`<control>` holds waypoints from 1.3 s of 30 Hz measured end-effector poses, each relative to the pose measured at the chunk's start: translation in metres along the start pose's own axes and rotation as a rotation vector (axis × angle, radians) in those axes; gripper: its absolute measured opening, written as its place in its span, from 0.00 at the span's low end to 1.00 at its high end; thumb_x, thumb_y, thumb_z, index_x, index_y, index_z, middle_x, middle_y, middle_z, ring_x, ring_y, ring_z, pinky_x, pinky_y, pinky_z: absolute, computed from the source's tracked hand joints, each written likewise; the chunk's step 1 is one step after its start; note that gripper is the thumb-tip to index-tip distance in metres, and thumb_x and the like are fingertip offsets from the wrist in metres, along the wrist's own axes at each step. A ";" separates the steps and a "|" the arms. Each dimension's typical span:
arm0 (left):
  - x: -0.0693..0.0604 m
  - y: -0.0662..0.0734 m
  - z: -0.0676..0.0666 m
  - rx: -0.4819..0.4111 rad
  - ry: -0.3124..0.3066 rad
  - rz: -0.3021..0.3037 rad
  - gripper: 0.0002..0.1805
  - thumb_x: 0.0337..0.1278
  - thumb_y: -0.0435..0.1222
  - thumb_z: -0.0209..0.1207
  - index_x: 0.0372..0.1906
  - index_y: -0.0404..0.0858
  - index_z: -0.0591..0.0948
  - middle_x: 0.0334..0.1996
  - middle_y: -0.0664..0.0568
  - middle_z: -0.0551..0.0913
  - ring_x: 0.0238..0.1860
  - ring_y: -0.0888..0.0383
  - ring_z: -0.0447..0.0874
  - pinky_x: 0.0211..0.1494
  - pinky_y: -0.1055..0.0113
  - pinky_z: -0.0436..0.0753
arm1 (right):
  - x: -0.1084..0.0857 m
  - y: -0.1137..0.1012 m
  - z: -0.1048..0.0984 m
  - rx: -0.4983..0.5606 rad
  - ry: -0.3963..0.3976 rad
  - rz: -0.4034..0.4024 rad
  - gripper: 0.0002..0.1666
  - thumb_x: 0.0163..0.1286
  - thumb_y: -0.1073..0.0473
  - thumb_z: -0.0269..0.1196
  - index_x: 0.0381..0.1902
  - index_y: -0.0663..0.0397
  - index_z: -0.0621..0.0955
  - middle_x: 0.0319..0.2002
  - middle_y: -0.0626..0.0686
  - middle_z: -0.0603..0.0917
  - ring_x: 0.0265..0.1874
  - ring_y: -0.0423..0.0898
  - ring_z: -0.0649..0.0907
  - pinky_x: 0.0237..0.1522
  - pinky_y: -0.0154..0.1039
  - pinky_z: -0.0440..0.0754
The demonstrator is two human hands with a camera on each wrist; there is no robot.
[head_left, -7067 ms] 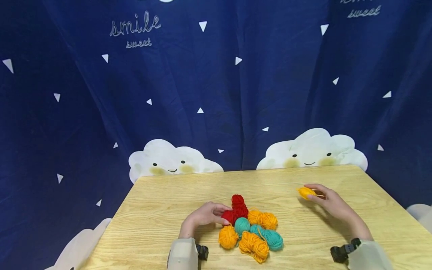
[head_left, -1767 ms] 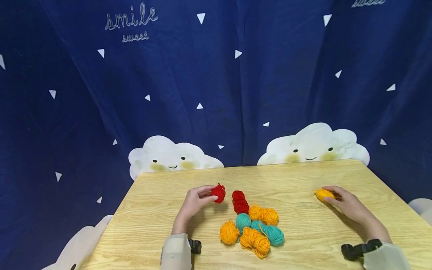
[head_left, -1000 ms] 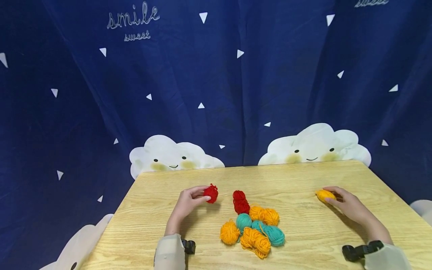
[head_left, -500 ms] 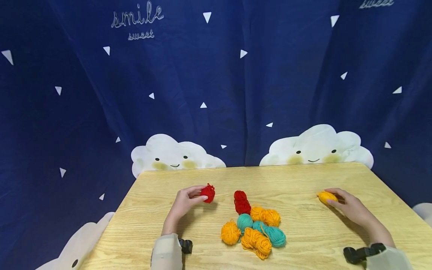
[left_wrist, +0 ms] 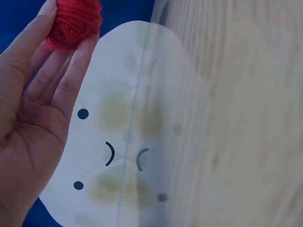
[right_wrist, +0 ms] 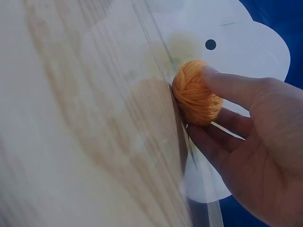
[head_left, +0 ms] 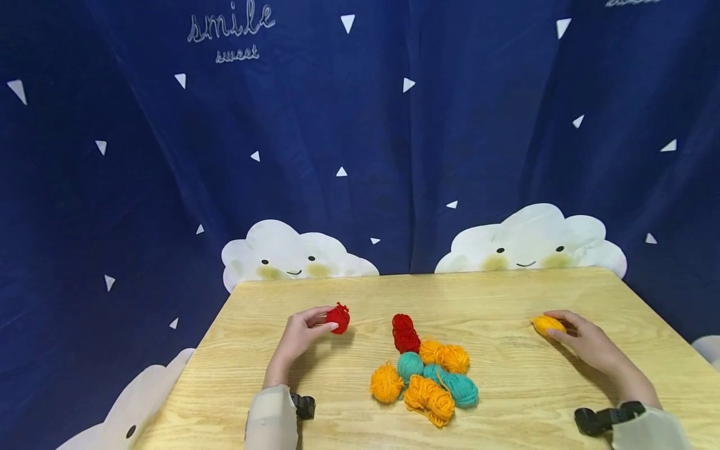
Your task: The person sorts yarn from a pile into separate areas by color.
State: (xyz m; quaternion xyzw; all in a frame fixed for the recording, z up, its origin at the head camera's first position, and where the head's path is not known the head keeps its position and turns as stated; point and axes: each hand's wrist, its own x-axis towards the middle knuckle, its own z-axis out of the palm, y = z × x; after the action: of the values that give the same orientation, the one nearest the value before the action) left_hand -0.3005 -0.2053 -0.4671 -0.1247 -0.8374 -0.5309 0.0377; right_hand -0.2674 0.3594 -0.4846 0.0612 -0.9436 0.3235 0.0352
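Leftward, pinches red yarn ball (head_left: 338,319) in left hand (head_left: 300,335) over wooden table (head_left: 523,400); midway, shows cluster of red, orange and teal yarn (head_left: 410,367); rightward, pinches small orange ball (head_left: 547,325) with right hand (head_left: 587,342), well apart from cluster; cannot tell about contact with table.

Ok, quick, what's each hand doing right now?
Left hand: holding a red yarn ball.
Right hand: holding a yellow-orange yarn ball.

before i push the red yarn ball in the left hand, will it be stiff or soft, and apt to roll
The red yarn ball looks rounded, so it may roll a little. Its wound, fuzzy strands suggest something light and soft that the fingers could dent. The loose ends on top might snag.
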 end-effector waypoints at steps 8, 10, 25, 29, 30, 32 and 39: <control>-0.003 -0.008 -0.009 0.030 0.023 0.002 0.22 0.54 0.34 0.68 0.56 0.37 0.82 0.49 0.39 0.87 0.48 0.51 0.88 0.44 0.73 0.85 | -0.001 -0.001 -0.001 0.006 0.000 0.000 0.32 0.76 0.49 0.54 0.65 0.69 0.70 0.59 0.73 0.75 0.55 0.68 0.76 0.50 0.53 0.78; -0.004 -0.009 -0.012 0.028 0.026 -0.001 0.22 0.54 0.35 0.68 0.56 0.38 0.83 0.49 0.40 0.87 0.47 0.54 0.88 0.44 0.74 0.85 | -0.002 -0.002 -0.001 0.021 -0.003 -0.002 0.32 0.76 0.49 0.54 0.65 0.69 0.69 0.59 0.74 0.74 0.56 0.70 0.75 0.51 0.59 0.76; -0.012 -0.015 -0.031 0.017 0.062 -0.063 0.23 0.52 0.36 0.69 0.56 0.39 0.83 0.52 0.41 0.85 0.51 0.50 0.87 0.47 0.73 0.85 | -0.003 -0.004 -0.002 0.022 -0.012 0.013 0.32 0.76 0.49 0.54 0.65 0.70 0.68 0.59 0.74 0.74 0.55 0.69 0.76 0.51 0.58 0.77; -0.014 -0.016 -0.035 0.028 0.076 -0.078 0.23 0.52 0.37 0.70 0.56 0.41 0.83 0.53 0.42 0.85 0.51 0.50 0.87 0.48 0.72 0.85 | -0.003 -0.003 -0.001 0.035 -0.017 0.010 0.33 0.77 0.48 0.53 0.66 0.71 0.68 0.60 0.75 0.73 0.56 0.71 0.74 0.52 0.63 0.75; -0.015 -0.016 -0.036 0.033 0.077 -0.080 0.23 0.52 0.37 0.70 0.56 0.41 0.83 0.53 0.42 0.85 0.51 0.50 0.87 0.48 0.72 0.85 | -0.003 -0.003 -0.001 0.037 -0.018 0.008 0.33 0.77 0.48 0.53 0.66 0.70 0.68 0.60 0.75 0.73 0.56 0.70 0.74 0.52 0.62 0.75; -0.016 -0.017 -0.038 0.031 0.082 -0.095 0.23 0.52 0.37 0.70 0.56 0.42 0.83 0.53 0.43 0.85 0.51 0.51 0.87 0.48 0.73 0.84 | -0.002 -0.003 -0.002 0.033 -0.019 0.002 0.33 0.77 0.48 0.53 0.66 0.70 0.68 0.60 0.74 0.73 0.56 0.69 0.75 0.52 0.61 0.76; -0.017 -0.020 -0.042 0.062 0.103 -0.091 0.23 0.53 0.38 0.69 0.57 0.40 0.82 0.53 0.41 0.85 0.50 0.50 0.87 0.49 0.73 0.84 | -0.002 -0.003 -0.003 -0.012 -0.010 -0.004 0.32 0.76 0.48 0.54 0.65 0.68 0.70 0.58 0.71 0.77 0.52 0.60 0.78 0.47 0.44 0.79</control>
State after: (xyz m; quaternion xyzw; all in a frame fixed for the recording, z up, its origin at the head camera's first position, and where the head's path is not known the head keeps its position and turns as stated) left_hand -0.2916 -0.2538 -0.4698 -0.0578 -0.8552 -0.5114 0.0605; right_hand -0.2650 0.3587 -0.4805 0.0644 -0.9456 0.3174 0.0315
